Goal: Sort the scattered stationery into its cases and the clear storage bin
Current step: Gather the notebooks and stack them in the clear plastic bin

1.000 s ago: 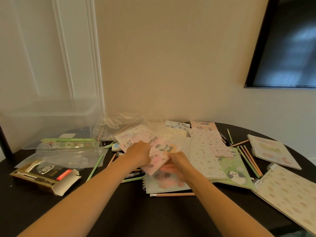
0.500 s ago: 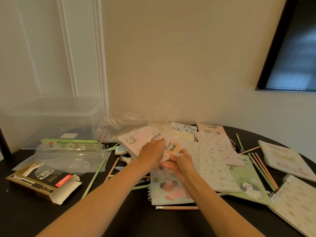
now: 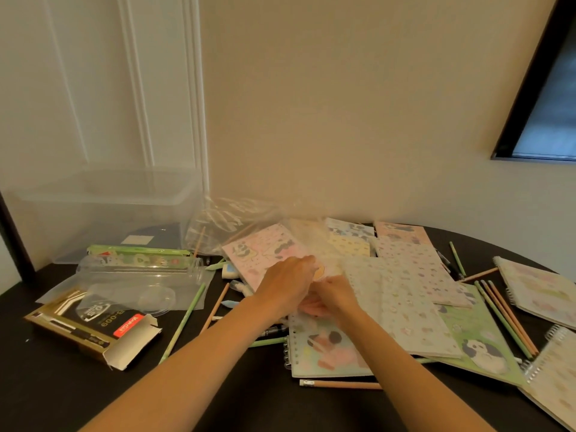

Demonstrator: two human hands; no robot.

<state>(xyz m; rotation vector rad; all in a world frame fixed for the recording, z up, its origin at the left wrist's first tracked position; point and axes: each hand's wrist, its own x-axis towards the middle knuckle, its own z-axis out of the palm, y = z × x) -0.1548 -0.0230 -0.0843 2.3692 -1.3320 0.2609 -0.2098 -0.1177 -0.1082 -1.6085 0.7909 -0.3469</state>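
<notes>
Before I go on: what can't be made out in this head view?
- What the left hand and right hand hold: fingers and crinkled clear plastic hide it.
- Spiral notebook: cut by right edge.
- Box print: too small.

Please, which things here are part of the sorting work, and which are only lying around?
Job: sticker sheets, pencils, spiral notebooks, clear pencil case, clear storage bin, both hands.
Lying about: open cardboard box, dark screen on the wall.

left forearm (image 3: 193,366): bare, sleeveless | right forearm (image 3: 405,363): bare, sleeveless
</notes>
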